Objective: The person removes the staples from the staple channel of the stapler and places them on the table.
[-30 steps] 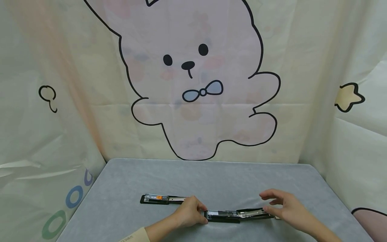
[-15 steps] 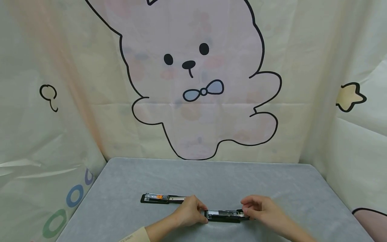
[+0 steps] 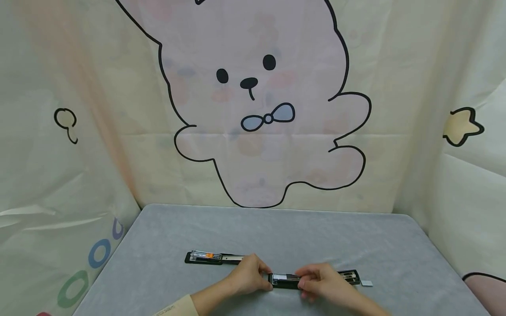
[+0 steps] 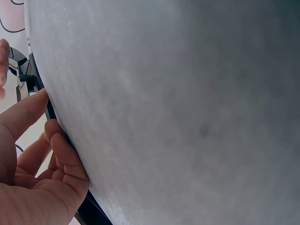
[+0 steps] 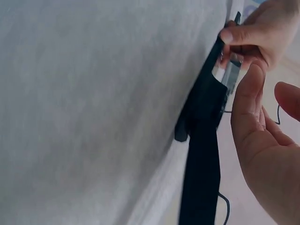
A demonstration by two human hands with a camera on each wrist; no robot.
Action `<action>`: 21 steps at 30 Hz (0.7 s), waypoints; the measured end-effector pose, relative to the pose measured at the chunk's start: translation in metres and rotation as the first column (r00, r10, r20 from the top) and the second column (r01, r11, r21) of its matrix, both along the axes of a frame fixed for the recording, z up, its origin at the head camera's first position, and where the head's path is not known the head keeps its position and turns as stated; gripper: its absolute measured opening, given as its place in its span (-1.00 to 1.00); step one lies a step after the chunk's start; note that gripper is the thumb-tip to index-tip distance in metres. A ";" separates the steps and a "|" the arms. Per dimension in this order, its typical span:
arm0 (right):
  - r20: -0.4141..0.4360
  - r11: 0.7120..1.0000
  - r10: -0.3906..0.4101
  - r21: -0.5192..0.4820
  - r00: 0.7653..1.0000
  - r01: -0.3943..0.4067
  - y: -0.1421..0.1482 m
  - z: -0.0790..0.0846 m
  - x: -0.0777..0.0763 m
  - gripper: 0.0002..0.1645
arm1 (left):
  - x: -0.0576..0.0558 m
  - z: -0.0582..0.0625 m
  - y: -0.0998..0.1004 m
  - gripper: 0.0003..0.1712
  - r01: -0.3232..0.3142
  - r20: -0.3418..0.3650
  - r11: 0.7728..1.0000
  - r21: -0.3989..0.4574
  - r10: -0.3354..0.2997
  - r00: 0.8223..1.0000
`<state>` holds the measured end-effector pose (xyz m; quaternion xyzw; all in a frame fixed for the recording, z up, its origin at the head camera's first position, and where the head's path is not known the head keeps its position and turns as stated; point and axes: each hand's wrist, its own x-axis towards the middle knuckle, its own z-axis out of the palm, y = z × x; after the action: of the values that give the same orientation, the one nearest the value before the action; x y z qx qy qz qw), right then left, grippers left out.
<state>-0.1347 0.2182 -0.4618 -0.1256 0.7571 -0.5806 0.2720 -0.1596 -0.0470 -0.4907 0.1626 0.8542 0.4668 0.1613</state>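
An unfolded black stapler (image 3: 285,285) lies lengthwise on the grey-covered table, its metal and clear parts facing up. My left hand (image 3: 248,275) pinches its left end between thumb and fingers. Over its middle is my right hand (image 3: 322,283), fingers bent, hiding part of it; in the right wrist view the thumb (image 5: 288,98) stands apart from the index finger and nothing shows between them. The stapler's base end with its metal plate (image 3: 349,276) sticks out to the right. In the left wrist view only a dark edge of the stapler (image 4: 50,111) shows at the left fingers.
A second unfolded black stapler (image 3: 203,257), with a clear part and an orange mark, lies farther back on the left, partly behind the left hand. A small pale strip (image 3: 366,283) lies right of the near stapler. Printed cloth walls surround the table (image 3: 276,232).
My right hand has moved left from the stapler's right end to its middle, uncovering the right end and the pale strip. The left hand has kept its hold.
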 end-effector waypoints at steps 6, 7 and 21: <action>0.050 1.000 -0.022 -0.013 0.998 0.023 -0.009 -0.009 0.001 -0.61 | -0.001 0.001 0.001 -0.69 0.002 -0.003 1.000 0.006 -0.002 1.000; 0.061 1.000 -0.025 -0.015 0.998 0.026 -0.009 -0.010 0.001 -0.60 | -0.001 0.001 0.001 -0.69 0.003 -0.005 1.000 0.008 -0.003 1.000; 0.180 0.993 -0.066 -0.083 0.981 0.082 -0.023 -0.014 0.003 -0.49 | 0.000 -0.002 0.001 -0.70 0.001 -0.014 1.000 0.023 -0.001 1.000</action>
<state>-0.1318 0.1949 -0.4762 -0.0574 0.7072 -0.6327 0.3104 -0.1593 -0.0458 -0.4926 0.1681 0.8499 0.4753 0.1535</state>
